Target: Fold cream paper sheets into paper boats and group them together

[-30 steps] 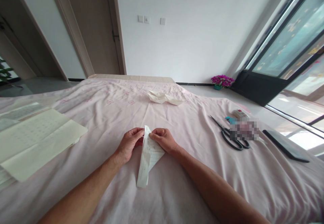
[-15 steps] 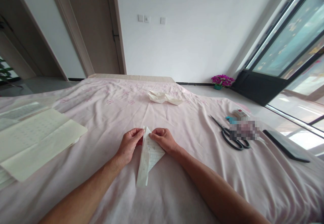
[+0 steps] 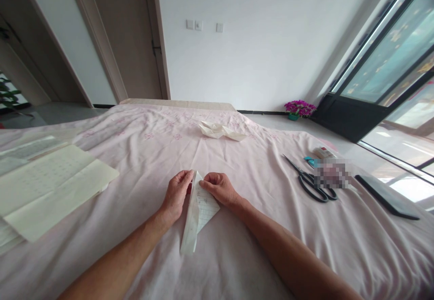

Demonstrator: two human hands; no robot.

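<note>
A folded sheet of lined paper (image 3: 200, 209) with a pointed top is held upright-tilted over the pink cloth, its narrow end towards me. My left hand (image 3: 178, 191) pinches its upper left edge between thumb and fingers. On the right edge near the tip, my right hand (image 3: 220, 188) grips the same paper, thumb on top. Something red shows behind the paper by my left fingers; I cannot make out what it is. Farther off lies a folded paper shape (image 3: 220, 131), apart from both hands.
Sheets of paper (image 3: 61, 187) are stacked at the left. To the right lie black-handled scissors (image 3: 310, 185), a small box (image 3: 324, 152), a blurred-out item (image 3: 334, 173) and a dark flat device (image 3: 386, 198). A wrinkled pink cloth (image 3: 142, 155) covers the surface.
The paper's lower end has swung slightly left. Both hands keep their hold with little movement, and the whole view has shifted a touch.
</note>
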